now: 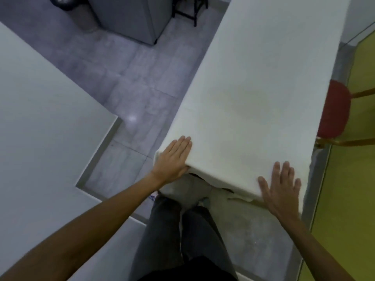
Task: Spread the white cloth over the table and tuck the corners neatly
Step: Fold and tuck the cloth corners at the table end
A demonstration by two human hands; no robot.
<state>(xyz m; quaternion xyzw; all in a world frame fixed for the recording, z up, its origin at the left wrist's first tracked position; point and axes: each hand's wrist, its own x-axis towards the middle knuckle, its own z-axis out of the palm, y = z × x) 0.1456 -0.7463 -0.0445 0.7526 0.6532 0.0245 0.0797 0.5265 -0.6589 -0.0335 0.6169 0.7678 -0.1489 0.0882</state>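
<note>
**Figure.** View down onto the short near end of the table, clock bearings read from the middle of the view. The white cloth (263,98) covered the whole tabletop, which lay hidden beneath it, and ran away toward 1 o'clock with no wrinkle that we could see.

We found the left hand (173,157) just toward 7 o'clock. It lay flat with fingers straight and together, against the near left corner where the cloth turned over the edge. The right hand (281,191), at 4 o'clock, lay flat with fingers spread on the near right corner. Neither hand pinched anything.

We judged that the two palms pinned the corners so that the cloth would not slide while the overhang was dressed. Between the hands a loose fold of hem (240,197) hung under the near edge, so we took the tucking to be unfinished.

A red chair (334,110) stood at 3 o'clock just beside the long edge. A second pale surface (40,118) lay at 9 o'clock, well apart across the tiled floor (132,88).
</note>
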